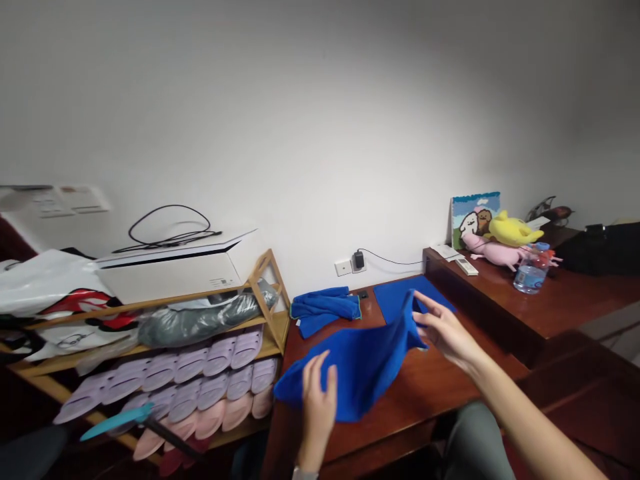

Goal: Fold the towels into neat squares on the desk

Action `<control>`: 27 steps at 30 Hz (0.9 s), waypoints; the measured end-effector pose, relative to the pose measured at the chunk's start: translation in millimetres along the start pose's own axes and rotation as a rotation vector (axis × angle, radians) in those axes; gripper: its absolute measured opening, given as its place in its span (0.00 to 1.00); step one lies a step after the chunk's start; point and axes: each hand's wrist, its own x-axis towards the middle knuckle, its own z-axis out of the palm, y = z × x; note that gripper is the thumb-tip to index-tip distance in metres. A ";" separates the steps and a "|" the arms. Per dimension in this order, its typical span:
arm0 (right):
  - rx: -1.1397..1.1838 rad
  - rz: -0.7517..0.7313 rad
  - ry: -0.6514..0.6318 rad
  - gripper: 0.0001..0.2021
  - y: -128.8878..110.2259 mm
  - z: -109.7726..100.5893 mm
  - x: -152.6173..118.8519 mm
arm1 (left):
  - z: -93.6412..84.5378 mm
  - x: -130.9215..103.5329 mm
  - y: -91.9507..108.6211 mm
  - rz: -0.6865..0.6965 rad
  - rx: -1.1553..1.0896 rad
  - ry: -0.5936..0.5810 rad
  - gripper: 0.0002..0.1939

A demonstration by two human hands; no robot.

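Observation:
My right hand [445,331] pinches a raised corner of a blue cloth [357,367], likely a towel, between thumb and fingers. From there the fabric droops in folds toward the left over a reddish-brown wooden desk [425,377]. At the cloth's left part is my left hand [319,397], fingers stretched out and thumb apart; it overlaps the fabric, though firm contact cannot be made out. Behind, a crumpled blue cloth with green edging [325,307] lies near the wall. Another blue cloth [395,300] is spread flat at the desk's back right.
Left of the desk stands a wooden rack [274,320] with several rows of slippers [190,363] and a white box [170,273] on top. A raised ledge [545,313] at right carries a water bottle [531,270], plush toys [510,230] and a remote [467,266]. A black plug [359,259] sits in the wall.

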 end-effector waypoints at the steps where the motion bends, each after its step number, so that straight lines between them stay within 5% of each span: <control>1: -0.010 0.017 -0.033 0.44 9.3 9.2 -2.2 | 8.5 -0.8 35.1 0.059 -0.078 -0.055 0.17; 4: -0.111 -0.058 -0.162 0.38 32.0 30.2 -9.8 | 24.8 8.2 120.3 0.200 -0.220 -0.145 0.22; 7: -0.343 -0.279 -0.221 0.27 41.4 36.5 -14.4 | 26.5 24.0 150.0 0.124 -0.308 -0.160 0.15; 13: -0.682 -0.467 -0.244 0.20 40.9 25.3 -9.6 | 0.0 49.5 121.2 -0.207 -0.624 -0.446 0.10; 19: -0.826 -0.610 -0.293 0.17 49.5 37.0 -12.4 | -22.5 66.8 122.0 -0.170 -0.478 -0.651 0.16; 23: -0.860 -0.639 -0.407 0.21 55.7 47.9 -19.0 | -14.8 66.8 124.8 -0.069 -0.455 -0.634 0.22; 27: -0.875 -0.668 -0.331 0.22 68.1 48.4 -19.8 | -1.5 62.5 120.6 -0.107 -0.571 -0.761 0.19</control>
